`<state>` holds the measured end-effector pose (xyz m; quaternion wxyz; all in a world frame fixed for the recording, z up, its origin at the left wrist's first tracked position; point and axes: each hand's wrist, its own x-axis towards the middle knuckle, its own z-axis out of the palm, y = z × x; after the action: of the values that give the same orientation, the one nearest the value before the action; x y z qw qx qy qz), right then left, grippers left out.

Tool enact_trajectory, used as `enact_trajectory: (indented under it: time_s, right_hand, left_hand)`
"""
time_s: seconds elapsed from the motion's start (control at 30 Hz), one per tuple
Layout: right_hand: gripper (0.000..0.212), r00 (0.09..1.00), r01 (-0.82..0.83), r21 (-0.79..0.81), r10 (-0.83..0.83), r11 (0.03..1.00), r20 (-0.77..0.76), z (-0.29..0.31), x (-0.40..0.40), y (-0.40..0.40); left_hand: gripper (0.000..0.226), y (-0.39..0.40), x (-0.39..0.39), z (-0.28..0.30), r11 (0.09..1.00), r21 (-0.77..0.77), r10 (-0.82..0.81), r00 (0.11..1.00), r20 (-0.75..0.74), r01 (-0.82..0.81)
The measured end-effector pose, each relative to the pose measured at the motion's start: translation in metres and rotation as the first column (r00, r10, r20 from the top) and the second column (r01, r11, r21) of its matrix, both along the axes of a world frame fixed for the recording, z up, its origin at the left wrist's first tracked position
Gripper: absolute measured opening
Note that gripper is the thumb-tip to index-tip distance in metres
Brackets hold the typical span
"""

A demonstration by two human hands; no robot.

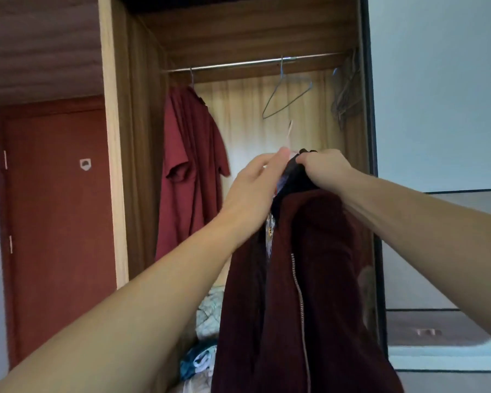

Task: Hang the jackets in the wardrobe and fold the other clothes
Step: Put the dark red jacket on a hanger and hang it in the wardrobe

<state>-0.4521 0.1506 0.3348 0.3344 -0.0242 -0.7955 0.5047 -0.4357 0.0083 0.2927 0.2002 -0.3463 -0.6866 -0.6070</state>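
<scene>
Both my left hand [257, 182] and right hand [322, 168] pinch the jacket [304, 279] collar below the rail [253, 63], and a loose grip could drop it off its hanger [289, 134].

A shirt [187, 165] hangs at the rail's [253, 63] left, a bare hanger [288, 95] mid-rail, behind the held-up jacket [301, 279].

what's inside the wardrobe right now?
On the rail: a red shirt at left, an empty wire hanger, more hangers bunched at right. Crumpled clothes lie at the bottom, partly hidden by the maroon jacket both hands hold up.
</scene>
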Motion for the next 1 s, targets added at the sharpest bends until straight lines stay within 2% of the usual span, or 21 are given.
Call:
enact_trajectory:
  time_s: [0.07,0.13,0.2,0.23,0.3,0.47,0.7,0.83,1.0]
  right_hand:
    - [0.039,1.000,0.012,0.022,-0.011,1.000,-0.018,0.024,-0.018,-0.005]
    - [0.039,0.998,0.028,0.059,-0.025,0.998,-0.053,0.044,-0.038,-0.015]
    - [0.036,0.994,0.056,0.065,-0.050,0.996,-0.101,0.062,-0.055,-0.027]
    - [0.033,0.990,0.070,0.063,-0.062,0.996,-0.125,0.069,-0.064,-0.032]
    - [0.029,0.984,0.080,0.066,-0.068,0.995,-0.167,0.081,-0.083,-0.039]
    - [0.025,0.956,0.142,0.099,-0.111,0.985,-0.272,0.103,-0.130,-0.042]
    - [0.031,0.917,0.272,0.106,-0.225,0.956,-0.330,0.144,-0.193,-0.057]
    - [0.035,0.909,0.258,0.094,-0.209,0.962,-0.360,0.165,-0.226,-0.064]
    - [0.024,0.911,0.265,0.111,-0.211,0.958,-0.355,0.186,-0.266,-0.067]
  left_hand:
    - [0.038,-0.002,0.013,-0.024,0.998,-0.036,-0.049,0.987,-0.152,0.044]
    - [0.080,0.001,0.006,-0.044,0.997,-0.063,0.031,0.961,-0.276,-0.051]
    - [0.121,0.005,-0.014,-0.052,0.975,-0.073,0.182,0.944,-0.276,-0.209]
    - [0.129,0.005,-0.025,-0.053,0.957,-0.085,0.248,0.935,-0.254,-0.277]
    - [0.123,0.003,-0.051,-0.051,0.925,-0.091,0.337,0.907,-0.253,-0.369]
    - [0.105,-0.014,-0.127,-0.027,0.892,-0.083,0.413,0.875,-0.252,-0.445]
    - [0.090,-0.038,-0.221,0.020,0.883,-0.102,0.411,0.858,-0.307,-0.459]
    - [0.083,-0.046,-0.269,0.043,0.892,-0.077,0.398,0.854,-0.336,-0.446]
    - [0.065,-0.051,-0.316,0.069,0.919,-0.022,0.367,0.875,-0.316,-0.393]
